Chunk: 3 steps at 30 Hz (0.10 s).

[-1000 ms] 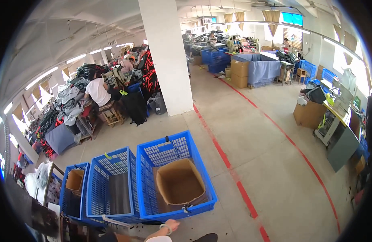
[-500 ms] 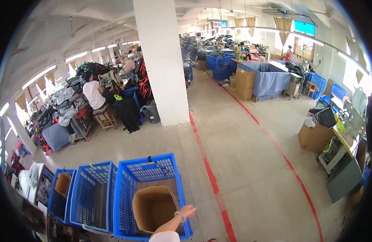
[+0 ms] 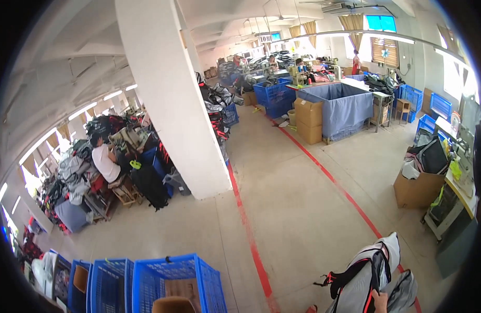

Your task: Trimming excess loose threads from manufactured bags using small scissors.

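Observation:
At the lower right, my right hand (image 3: 378,301) is closed on a grey and black backpack (image 3: 355,279) with red trim and dangling black straps. The bag is tilted, and its lower part runs out of the picture's bottom edge. Against its right side shows another grey fabric piece (image 3: 405,289); whether it belongs to the same bag I cannot tell. My left hand is out of view.
Blue plastic crates (image 3: 209,281) stand at lower left, one with a cardboard box (image 3: 172,305). A white pillar (image 3: 172,104) rises left of a red-lined aisle (image 3: 303,208). A full carton (image 3: 418,190) stands beside a right-hand workbench (image 3: 459,193). A person (image 3: 105,161) sits among piled bags.
The view has shifted, and the crates now sit lower in it. The arm that reached over the largest crate is gone. My right hand has appeared at lower right holding the backpack.

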{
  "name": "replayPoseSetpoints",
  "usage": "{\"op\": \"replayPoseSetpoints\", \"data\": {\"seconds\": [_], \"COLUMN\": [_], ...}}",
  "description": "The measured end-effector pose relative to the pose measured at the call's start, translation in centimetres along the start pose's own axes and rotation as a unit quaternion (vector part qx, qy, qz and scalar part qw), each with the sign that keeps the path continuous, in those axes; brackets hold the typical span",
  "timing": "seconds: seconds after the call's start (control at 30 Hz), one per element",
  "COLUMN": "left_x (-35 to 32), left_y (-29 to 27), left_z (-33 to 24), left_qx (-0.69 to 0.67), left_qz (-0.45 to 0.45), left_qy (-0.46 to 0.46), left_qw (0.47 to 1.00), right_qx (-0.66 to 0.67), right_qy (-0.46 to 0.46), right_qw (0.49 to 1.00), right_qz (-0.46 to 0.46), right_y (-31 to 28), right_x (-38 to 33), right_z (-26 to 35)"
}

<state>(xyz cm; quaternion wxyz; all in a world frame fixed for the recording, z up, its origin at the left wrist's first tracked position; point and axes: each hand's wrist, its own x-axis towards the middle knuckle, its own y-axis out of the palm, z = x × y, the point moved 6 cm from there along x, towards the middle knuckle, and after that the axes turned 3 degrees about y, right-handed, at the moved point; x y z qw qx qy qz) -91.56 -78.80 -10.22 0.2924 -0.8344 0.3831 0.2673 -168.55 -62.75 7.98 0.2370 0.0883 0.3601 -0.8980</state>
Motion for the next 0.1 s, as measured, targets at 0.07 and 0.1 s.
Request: {"op": "replayPoseSetpoints", "data": {"seconds": [0.07,0.1], "left_x": [-3.3,-3.8], "left_y": [0.1,2.0], "left_z": [-0.9,-1.9], "left_qx": [0.129,0.121], "left_qz": [0.033,0.023], "left_qy": [-0.088,-0.088], "left_qw": [0.987,0.988], "right_qx": [-0.015,0.017], "right_qy": [-0.034,0.005], "right_qw": [0.999,1.000], "right_qz": [-0.009,0.024], "right_y": [2.8,4.7], "right_x": [6.1,8.1], "right_z": [3.3,7.0]}}
